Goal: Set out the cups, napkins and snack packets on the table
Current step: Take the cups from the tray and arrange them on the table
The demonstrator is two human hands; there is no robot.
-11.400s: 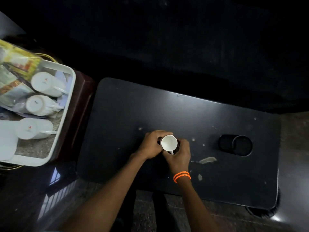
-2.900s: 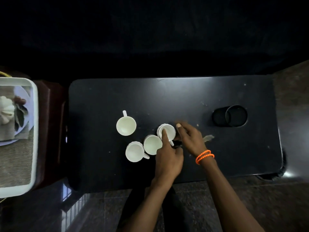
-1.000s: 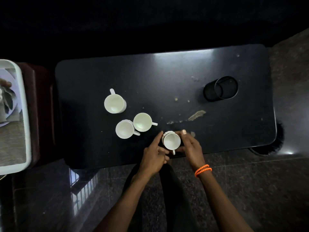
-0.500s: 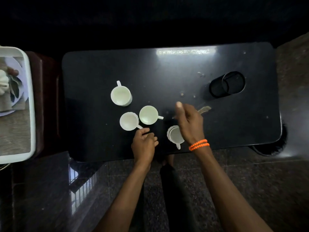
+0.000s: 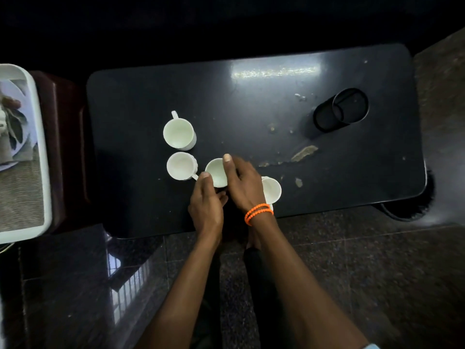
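Note:
Several white cups stand upright on the black table (image 5: pixel 251 102). One cup (image 5: pixel 179 132) sits furthest back with its handle pointing away, and a second cup (image 5: pixel 181 166) is just in front of it. Both my hands close around the middle cup (image 5: pixel 216 171): my left hand (image 5: pixel 206 202) touches its near left side, my right hand (image 5: pixel 242 183) wraps its right side with the forefinger over the rim. Another cup (image 5: pixel 271 189) stands near the front edge, partly hidden by my right wrist.
A black mesh pen holder (image 5: pixel 341 110) stands at the table's back right, with crumbs and scuffs (image 5: pixel 303 152) in front of it. A white tray (image 5: pixel 42 159) holding a woven mat and a plate rests on a brown stand at the left.
Both hands left the cup at the front edge and moved to the middle cup, closing on it from either side. The view shifted slightly.

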